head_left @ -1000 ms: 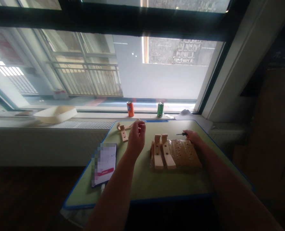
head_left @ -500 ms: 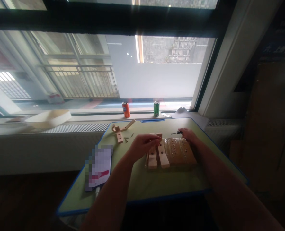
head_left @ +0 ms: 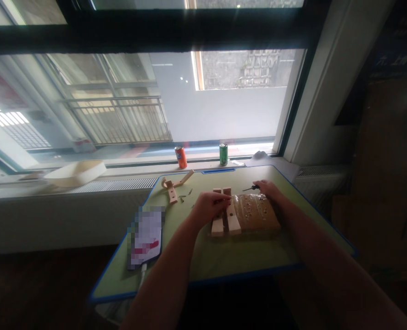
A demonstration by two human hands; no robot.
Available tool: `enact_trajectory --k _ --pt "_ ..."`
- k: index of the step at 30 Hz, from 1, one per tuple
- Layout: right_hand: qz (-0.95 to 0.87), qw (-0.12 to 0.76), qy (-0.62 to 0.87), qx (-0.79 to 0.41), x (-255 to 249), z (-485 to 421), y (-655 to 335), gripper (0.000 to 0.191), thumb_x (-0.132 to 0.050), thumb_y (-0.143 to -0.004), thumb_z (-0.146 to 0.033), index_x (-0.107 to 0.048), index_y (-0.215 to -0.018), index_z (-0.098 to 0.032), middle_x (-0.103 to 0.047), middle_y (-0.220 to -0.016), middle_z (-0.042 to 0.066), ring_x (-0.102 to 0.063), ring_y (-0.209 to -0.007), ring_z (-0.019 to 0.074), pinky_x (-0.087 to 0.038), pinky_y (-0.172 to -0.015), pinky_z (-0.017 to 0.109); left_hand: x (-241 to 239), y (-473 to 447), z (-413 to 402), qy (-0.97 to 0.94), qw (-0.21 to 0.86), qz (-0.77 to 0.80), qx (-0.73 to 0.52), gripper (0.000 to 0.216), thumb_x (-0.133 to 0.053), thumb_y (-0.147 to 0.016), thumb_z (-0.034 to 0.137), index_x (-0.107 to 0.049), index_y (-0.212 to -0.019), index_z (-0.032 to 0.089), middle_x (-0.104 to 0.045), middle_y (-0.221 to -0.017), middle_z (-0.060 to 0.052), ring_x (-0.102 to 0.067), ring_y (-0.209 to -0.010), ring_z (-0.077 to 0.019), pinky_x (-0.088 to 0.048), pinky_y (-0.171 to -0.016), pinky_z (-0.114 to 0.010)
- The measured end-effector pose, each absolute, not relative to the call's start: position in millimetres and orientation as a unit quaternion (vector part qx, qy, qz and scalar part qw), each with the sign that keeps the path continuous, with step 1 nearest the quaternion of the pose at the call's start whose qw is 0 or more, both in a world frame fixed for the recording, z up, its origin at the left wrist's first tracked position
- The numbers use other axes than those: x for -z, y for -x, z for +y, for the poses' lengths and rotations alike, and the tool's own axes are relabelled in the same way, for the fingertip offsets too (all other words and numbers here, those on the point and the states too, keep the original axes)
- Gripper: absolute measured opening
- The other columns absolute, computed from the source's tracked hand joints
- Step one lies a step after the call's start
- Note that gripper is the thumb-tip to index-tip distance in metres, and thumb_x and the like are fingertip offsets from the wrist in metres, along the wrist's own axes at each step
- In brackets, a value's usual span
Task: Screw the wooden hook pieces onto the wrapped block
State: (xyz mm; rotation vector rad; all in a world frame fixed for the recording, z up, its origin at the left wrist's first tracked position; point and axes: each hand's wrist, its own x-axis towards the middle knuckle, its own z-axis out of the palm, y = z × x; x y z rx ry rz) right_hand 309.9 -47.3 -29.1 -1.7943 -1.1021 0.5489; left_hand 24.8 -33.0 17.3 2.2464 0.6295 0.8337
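My left hand (head_left: 210, 207) is over two pale wooden pieces with drilled holes, its fingertips pinched together at the right wooden piece (head_left: 233, 219). Whatever is between those fingertips is too small to make out. The left wooden piece (head_left: 217, 225) is partly covered by this hand. Both pieces lie on the left part of a brown block (head_left: 254, 215) wrapped in clear plastic, its top dotted with holes. Beyond the block's far right corner, my right hand (head_left: 269, 189) is closed around the dark handle of a screwdriver (head_left: 254, 187), whose shaft points left.
Several small screws (head_left: 181, 199) lie left of my left hand, near a joined wooden part (head_left: 171, 192). A phone-like slab (head_left: 148, 238) with a white cable rests at the table's left. Orange can (head_left: 181, 157), green can (head_left: 223, 155) and cream basin (head_left: 75, 173) stand on the sill.
My left fingertips have shifted slightly along the right wooden piece. My right hand keeps the screwdriver in nearly the same place. The view has tilted a little.
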Motion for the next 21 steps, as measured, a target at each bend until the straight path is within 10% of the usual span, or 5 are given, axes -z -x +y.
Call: enact_trajectory --k 21 --pt "-0.442 0.446 0.739 -0.245 24.0 -50.5 -306.6 0.030 -0.057 -0.069 -0.045 -0.064 -0.069 -0.015 -0.060 -0.057 0.002 -0.050 -0.054 0.0124 -0.037 -0.053 0.025 -25.5 -29.2 -39.8 -0.867 0.298 0.295 -0.268 0.029 -0.059 -0.077 0.037 -0.072 -0.095 0.019 -0.058 -0.063 0.000 -0.045 -0.053 -0.0082 -0.034 -0.052 -0.021"
